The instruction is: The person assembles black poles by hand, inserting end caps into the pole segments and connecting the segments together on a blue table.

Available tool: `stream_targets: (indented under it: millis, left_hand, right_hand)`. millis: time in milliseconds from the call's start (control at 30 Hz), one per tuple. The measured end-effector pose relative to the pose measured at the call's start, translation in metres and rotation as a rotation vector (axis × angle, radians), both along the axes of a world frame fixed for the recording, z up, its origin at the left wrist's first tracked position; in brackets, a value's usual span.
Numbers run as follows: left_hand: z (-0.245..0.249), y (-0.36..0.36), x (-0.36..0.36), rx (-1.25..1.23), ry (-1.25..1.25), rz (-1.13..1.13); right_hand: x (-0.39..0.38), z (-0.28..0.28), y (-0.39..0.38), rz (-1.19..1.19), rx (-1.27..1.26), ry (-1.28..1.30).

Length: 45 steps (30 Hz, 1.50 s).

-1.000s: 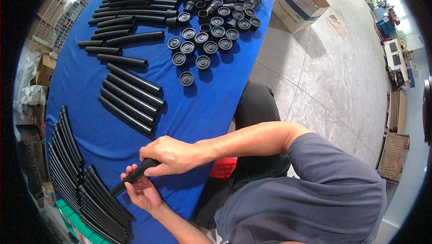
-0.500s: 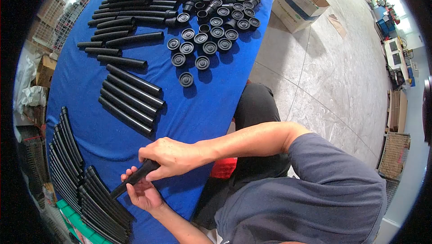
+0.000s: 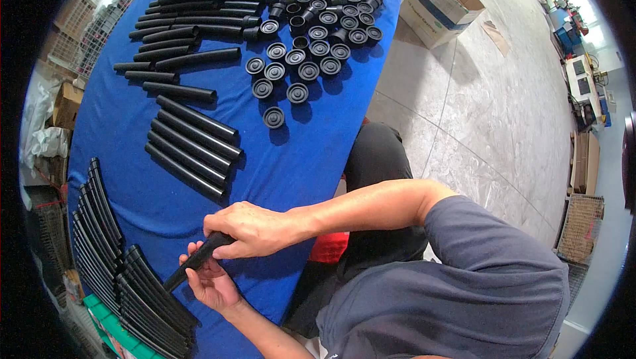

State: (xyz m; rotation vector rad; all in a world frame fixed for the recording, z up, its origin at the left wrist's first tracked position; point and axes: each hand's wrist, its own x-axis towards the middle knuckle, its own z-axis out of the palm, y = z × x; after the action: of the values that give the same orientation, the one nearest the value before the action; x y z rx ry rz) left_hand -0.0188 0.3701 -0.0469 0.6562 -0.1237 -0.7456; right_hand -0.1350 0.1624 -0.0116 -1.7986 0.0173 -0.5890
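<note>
My right hand (image 3: 248, 230) grips the upper end of a black tube (image 3: 202, 253) from above, its fingers wrapped over that end. Lower down, my left hand (image 3: 213, 284) cradles the same tube from beneath, with thumb and fingers on either side of it. The tube slants down to the left, and its far end overlaps a row of thin black tubes (image 3: 149, 296) lying side by side. Above my hands, several thicker glossy black tubes (image 3: 193, 147) lie parallel on the blue cloth (image 3: 265, 167).
Many black round caps (image 3: 308, 69) stand at the table's upper right, beside piled black tubes (image 3: 205, 11). More thin tubes (image 3: 96, 233) lie at the left. A green-edged box (image 3: 109, 329) is at the lower left. An open cardboard box (image 3: 430, 14) sits on the floor.
Almost nothing differs. My right hand's thumb has shifted slightly on the tube, and both hands stay in place around it.
</note>
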Motion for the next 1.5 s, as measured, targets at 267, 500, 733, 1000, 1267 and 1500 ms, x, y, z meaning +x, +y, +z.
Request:
stream_targets:
  millis: [267, 500, 733, 1000, 1267, 1500]
  left_hand:
    - [0.001, 0.0, -0.001, -0.04, -0.048, -0.05]
    - [-0.002, 0.004, 0.002, -0.1, -0.014, -0.066]
    - [-0.001, 0.0, 0.002, -0.055, -0.012, -0.043]
    - [-0.002, 0.001, 0.002, -0.039, 0.02, 0.002]
    - [-0.001, 0.0, 0.001, -0.045, -0.002, -0.023]
    - [-0.001, 0.001, 0.0, -0.036, -0.021, -0.025]
  right_hand:
    - [-0.002, -0.002, -0.002, 0.064, 0.024, 0.154]
    - [-0.007, 0.014, -0.006, 0.144, 0.096, 0.237]
    - [-0.003, 0.001, 0.002, 0.0, 0.036, -0.038]
    - [-0.002, 0.0, 0.002, -0.006, 0.048, -0.023]
    - [-0.004, 0.001, 0.001, 0.021, 0.07, 0.053]
    - [-0.007, 0.007, -0.003, 0.089, 0.082, 0.191]
